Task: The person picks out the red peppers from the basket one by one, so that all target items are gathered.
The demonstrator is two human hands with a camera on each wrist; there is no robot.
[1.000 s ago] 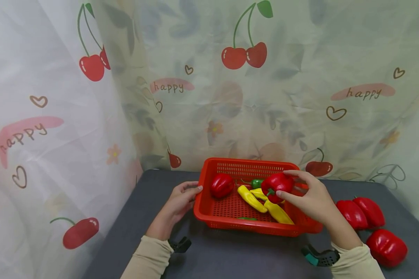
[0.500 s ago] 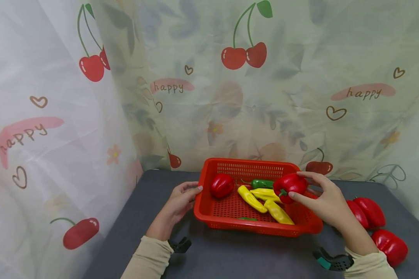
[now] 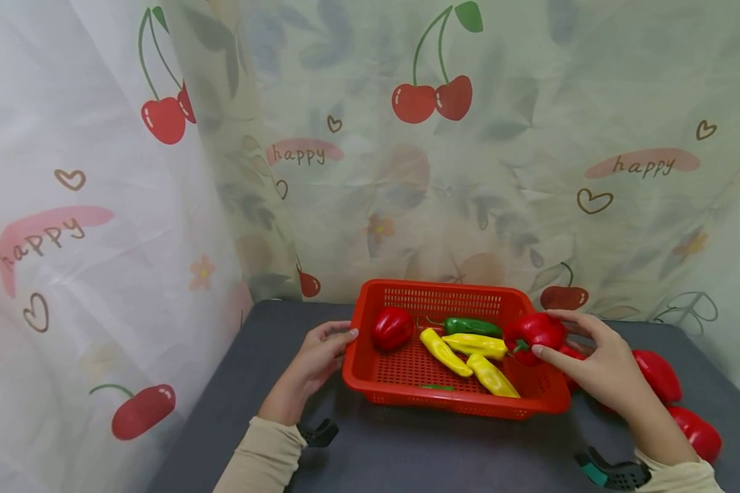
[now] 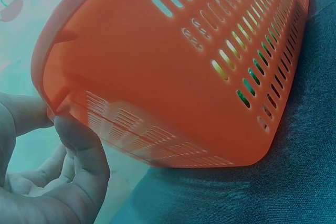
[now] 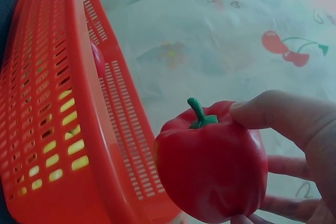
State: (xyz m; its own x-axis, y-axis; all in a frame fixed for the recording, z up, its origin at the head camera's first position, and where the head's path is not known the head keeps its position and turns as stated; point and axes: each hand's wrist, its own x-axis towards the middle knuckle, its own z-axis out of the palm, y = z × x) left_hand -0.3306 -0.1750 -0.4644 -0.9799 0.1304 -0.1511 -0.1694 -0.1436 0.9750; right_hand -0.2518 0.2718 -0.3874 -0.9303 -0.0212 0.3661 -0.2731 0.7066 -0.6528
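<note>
My right hand (image 3: 598, 356) grips a red bell pepper (image 5: 210, 163) with a green stem, thumb on one side and fingers on the other. In the head view the pepper overlaps the right end of a red plastic basket (image 3: 450, 404). My left hand (image 3: 321, 352) pinches the basket's left rim between thumb and fingers, plain in the left wrist view. Inside the basket, another red bell pepper (image 3: 392, 328) lies at the left. Beside it are a green pepper (image 3: 473, 326) and several yellow peppers (image 3: 445, 352). A bit of green (image 3: 438, 387) shows at the front wall.
To the right of the basket, red bell peppers (image 3: 656, 375) lie on the dark table (image 3: 407, 452), partly hidden behind my right hand and forearm. A printed curtain (image 3: 456, 205) hangs along the back and left of the table.
My right hand has moved rightward with the red bell pepper, from over the yellow peppers to the basket's right end, uncovering the green pepper. The left hand and basket have stayed put.
</note>
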